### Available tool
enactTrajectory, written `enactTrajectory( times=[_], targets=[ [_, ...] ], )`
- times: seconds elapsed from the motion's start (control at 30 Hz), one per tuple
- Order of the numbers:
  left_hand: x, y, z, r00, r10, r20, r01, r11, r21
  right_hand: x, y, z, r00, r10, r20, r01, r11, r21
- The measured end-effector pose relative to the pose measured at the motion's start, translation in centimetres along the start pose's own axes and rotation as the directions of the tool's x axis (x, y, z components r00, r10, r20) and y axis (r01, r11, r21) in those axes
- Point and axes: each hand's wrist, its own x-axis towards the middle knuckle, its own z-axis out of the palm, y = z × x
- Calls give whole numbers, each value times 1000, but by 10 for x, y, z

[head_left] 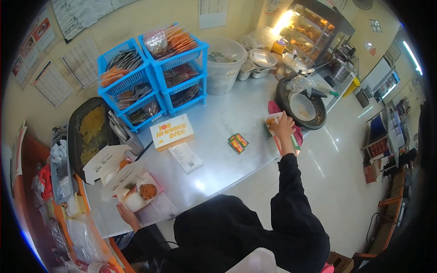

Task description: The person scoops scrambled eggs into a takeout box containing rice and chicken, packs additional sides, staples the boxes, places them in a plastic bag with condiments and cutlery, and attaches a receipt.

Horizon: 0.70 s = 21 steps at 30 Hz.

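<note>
At the table's left end, my left hand (129, 217) grips the near edge of an open cardboard meal box (154, 185). Inside are a mound of white rice (134, 200) and a piece of fried chicken (148, 191). Just behind it stands a second open meal box (105, 164), also with rice and fried food. Out to the right, my right hand (284, 126) is closed from above around a small white food container (268, 119) with golden-brown pieces in it. Between my hands lie red-and-green sauce sachets (237, 143).
A closed white-and-yellow box (172, 132) and a paper receipt (185, 157) lie mid-table. Blue stacked baskets (175, 73) of sachets stand behind, beside a clear bucket (224, 66). A black pan with a plastic bowl (302, 107) is at right; a dark tray (93, 134) at left.
</note>
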Motion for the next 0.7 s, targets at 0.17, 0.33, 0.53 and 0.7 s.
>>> enactTrajectory(
  times=[0.17,0.33,0.53,0.7],
  targets=[
    [6,-16,3,1000,15,17,-15,1000,4,-22,-7,1,995,8,-101,-3,999,54],
    [5,-32,0,991,132,-2,-132,989,70,-137,-107,-31,916,-366,-167,394,736,551],
    [23,-78,-7,993,-6,116,37,964,-262,-266,-247,-65,675,-697,240,-7,320,947],
    [14,60,-39,968,194,-160,-209,974,-86,-287,-319,-65,596,-782,183,-3,225,974]
  ],
)
